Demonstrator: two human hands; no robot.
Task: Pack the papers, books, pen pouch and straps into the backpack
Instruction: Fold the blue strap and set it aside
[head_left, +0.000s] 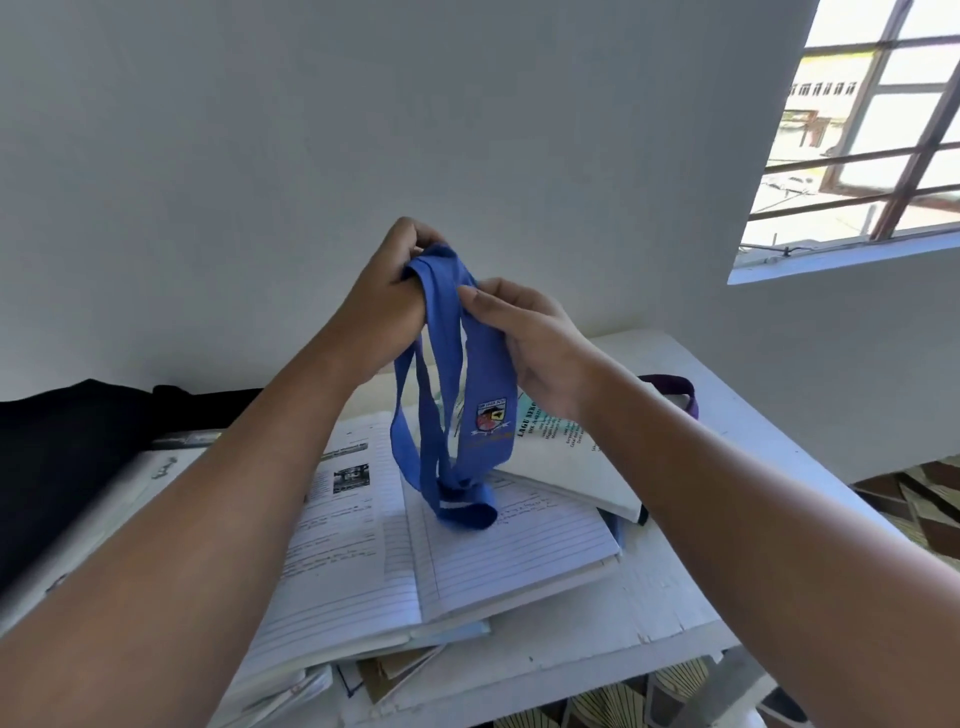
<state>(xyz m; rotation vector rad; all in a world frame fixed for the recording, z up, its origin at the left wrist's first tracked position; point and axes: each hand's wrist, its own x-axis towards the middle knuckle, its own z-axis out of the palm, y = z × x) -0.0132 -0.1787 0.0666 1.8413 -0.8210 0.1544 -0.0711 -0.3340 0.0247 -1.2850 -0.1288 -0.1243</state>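
Above a chipped white table (670, 608), both hands' fingers (485, 306) pinch a soft, looped blue strap (457, 395).

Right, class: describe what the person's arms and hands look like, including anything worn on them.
Both forearms are bare as far as the picture shows, with no sleeves in view. The left hand and right hand wear no gloves, and no rings, watch or bracelets can be seen. No markings show.

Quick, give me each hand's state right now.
Left hand: fingers curled round the top of the blue strap, holding it up above the open notebook.
Right hand: pinching the same strap lower down, beside the left.
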